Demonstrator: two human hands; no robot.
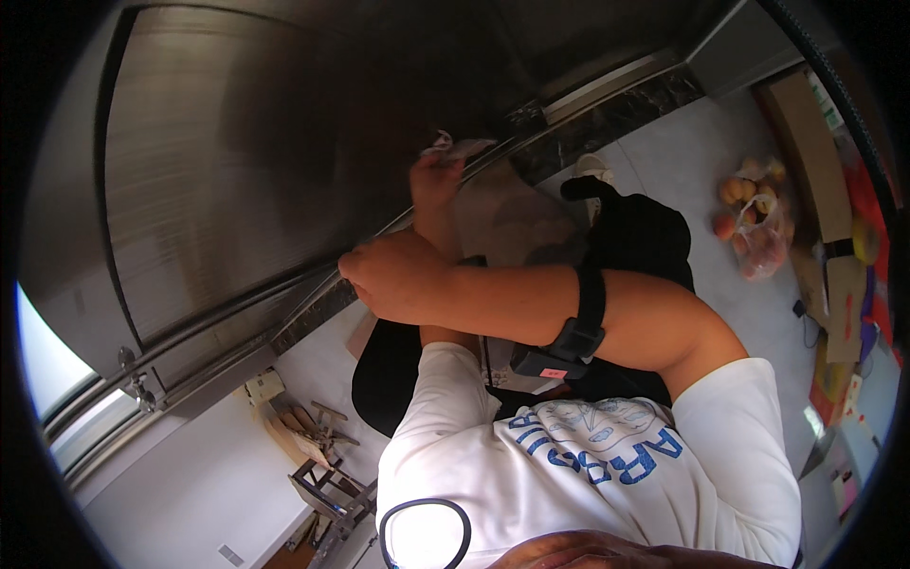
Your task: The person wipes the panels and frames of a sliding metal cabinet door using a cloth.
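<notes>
A large dark metal door (213, 171) with a glossy surface fills the upper left. My left hand (437, 178) is by its lower edge, and a crumpled thin cloth or tissue (462, 148) is pinched in its fingers. My right forearm crosses over my left arm. Curled fingers show on my right hand (398, 274), which is at the door's edge near the left wrist; whether it grips that edge is unclear. A black strap (591, 306) with a small device is on my right arm.
Peaches (739, 188), some in a clear plastic bag (761, 245), lie on the pale floor at right, beside cardboard (810, 156). A metal latch (135, 377) is on the door's left part. At lower left are a wooden stool (327, 491) and wood pieces. Dark marble trim (625, 117) runs along the threshold.
</notes>
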